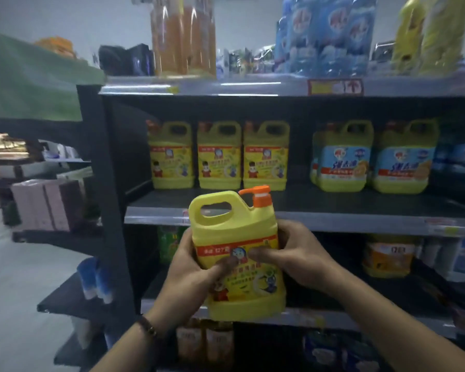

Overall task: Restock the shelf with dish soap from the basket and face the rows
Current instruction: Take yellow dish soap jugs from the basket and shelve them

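A yellow dish soap jug [236, 232] with an orange pump cap and a handle is held upright in front of the shelf, label toward me. My left hand [191, 272] grips its left side with the thumb across the label. My right hand [293, 256] grips its right side, thumb on the label too. On the dark middle shelf [333, 202] behind it stands a row of three matching yellow jugs [218, 157], set back from the front edge. The basket is out of view.
Two yellow jugs with blue labels [373, 157] stand on the same shelf at the right. Blue refill packs [325, 36] and orange bottles [183, 36] fill the top shelf. Lower shelves hold more bottles. An aisle floor [24, 277] lies at the left.
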### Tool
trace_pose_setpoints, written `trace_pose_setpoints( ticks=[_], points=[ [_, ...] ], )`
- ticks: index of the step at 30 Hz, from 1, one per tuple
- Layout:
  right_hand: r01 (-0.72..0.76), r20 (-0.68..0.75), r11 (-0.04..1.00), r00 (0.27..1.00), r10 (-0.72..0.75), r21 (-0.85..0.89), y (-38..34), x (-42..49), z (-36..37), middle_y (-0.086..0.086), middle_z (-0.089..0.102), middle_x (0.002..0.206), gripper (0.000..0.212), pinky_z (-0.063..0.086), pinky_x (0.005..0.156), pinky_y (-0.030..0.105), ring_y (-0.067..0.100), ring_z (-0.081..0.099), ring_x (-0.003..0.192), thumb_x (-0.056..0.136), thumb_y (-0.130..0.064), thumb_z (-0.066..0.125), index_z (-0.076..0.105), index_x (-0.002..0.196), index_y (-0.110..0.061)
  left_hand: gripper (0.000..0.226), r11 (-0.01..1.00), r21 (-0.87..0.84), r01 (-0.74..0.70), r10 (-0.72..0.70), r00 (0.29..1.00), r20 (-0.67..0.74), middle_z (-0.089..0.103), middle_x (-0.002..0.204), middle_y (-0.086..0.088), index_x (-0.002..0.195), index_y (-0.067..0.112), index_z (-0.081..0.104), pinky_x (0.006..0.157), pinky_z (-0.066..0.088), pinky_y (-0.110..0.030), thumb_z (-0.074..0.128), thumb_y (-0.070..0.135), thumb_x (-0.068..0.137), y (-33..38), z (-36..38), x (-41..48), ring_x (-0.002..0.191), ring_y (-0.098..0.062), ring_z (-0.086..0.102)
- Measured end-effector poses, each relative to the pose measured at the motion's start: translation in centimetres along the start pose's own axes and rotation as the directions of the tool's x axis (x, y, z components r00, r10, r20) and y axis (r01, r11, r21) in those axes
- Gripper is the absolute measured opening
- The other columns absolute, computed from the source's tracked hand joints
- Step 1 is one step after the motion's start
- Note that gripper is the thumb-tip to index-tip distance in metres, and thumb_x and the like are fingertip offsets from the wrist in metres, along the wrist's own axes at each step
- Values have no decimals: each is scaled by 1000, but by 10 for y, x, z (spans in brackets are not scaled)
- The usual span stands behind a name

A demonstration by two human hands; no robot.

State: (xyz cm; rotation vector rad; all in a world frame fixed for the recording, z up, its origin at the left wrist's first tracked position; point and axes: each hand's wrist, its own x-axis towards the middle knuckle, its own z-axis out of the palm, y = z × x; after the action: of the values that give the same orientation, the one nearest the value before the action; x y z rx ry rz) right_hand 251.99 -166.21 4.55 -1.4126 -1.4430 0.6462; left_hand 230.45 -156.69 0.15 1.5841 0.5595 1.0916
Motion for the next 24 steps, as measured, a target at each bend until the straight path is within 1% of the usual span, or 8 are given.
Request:
trace_pose_setpoints(
  ticks=[4, 7, 11, 14, 17, 19, 22, 24],
  points=[
    [27, 90, 999, 996, -26, -16, -31, 42, -3, -13, 75, 128, 88, 61, 101, 45, 11, 73, 119, 64, -49, 100, 55, 139, -39, 63, 991, -132, 2, -4, 1000, -14, 76, 122, -10, 135, 21, 56, 84, 64, -47, 83, 11, 78, 41, -20, 40, 111, -29, 75],
    [57, 64, 998, 996, -56, -4, -45, 77, 4, -13, 75, 129, 95, 60, 102, 47, 11, 73, 120, 56, -55, 100, 54, 138, -39, 60, 996, -90, -20, 16, 999, -46, 77, 121, -11, 133, 19, 56, 89, 62, -56, 84, 20, 80, 66, -41, 74, 110, -31, 75],
    [22, 0, 994, 1000, -22, 104, -60, 132, 18, -4, 80, 117, 81, 61, 100, 53, 18, 78, 109, 63, -41, 102, 61, 131, -26, 62, 998, 64, -27, 32, 996, -78, 78, 118, -4, 128, 25, 58, 90, 62, -57, 90, 41, 77, 89, -69, 117, 106, -26, 77],
    [37, -35, 988, 999, -32, 150, -69, 175, 34, -5, 80, 117, 73, 61, 99, 47, 17, 77, 107, 75, -32, 97, 58, 136, -29, 54, 990, 123, -68, 88, 984, -158, 80, 109, 2, 122, 29, 62, 87, 64, -52, 90, 36, 77, 99, -87, 147, 98, -19, 79],
    [82, -56, 991, 996, -76, 109, -81, 216, 48, -10, 77, 120, 67, 61, 87, 35, 12, 75, 105, 77, -33, 95, 56, 131, -35, 54, 971, 192, -142, 183, 959, -216, 80, 109, 9, 124, 38, 63, 86, 65, -46, 90, 31, 78, 102, -106, 173, 97, -13, 79],
    [134, -65, 985, 990, -127, 110, -83, 241, 57, -10, 78, 118, 63, 64, 89, 38, 10, 76, 104, 77, -29, 96, 59, 128, -32, 56, 966, 199, -168, 219, 937, -274, 79, 111, 10, 127, 45, 62, 86, 65, -45, 89, 31, 80, 93, -120, 185, 99, -12, 78],
    [172, -87, 977, 983, -162, 125, -70, 273, 77, -8, 79, 119, 65, 63, 97, 47, 11, 77, 108, 76, -25, 97, 59, 128, -30, 65, 931, 323, -172, 284, 896, -340, 75, 114, 16, 140, 52, 49, 89, 63, -44, 84, 36, 87, 75, -130, 198, 103, -8, 74],
    [172, -103, 979, 982, -161, 109, -54, 288, 92, -9, 78, 119, 67, 62, 99, 51, 12, 75, 110, 74, -26, 99, 58, 127, -32, 77, 892, 436, -117, 295, 882, -368, 65, 110, 27, 154, 44, 33, 88, 58, -35, 76, 25, 93, 62, -131, 204, 100, 5, 64]
  ],
)
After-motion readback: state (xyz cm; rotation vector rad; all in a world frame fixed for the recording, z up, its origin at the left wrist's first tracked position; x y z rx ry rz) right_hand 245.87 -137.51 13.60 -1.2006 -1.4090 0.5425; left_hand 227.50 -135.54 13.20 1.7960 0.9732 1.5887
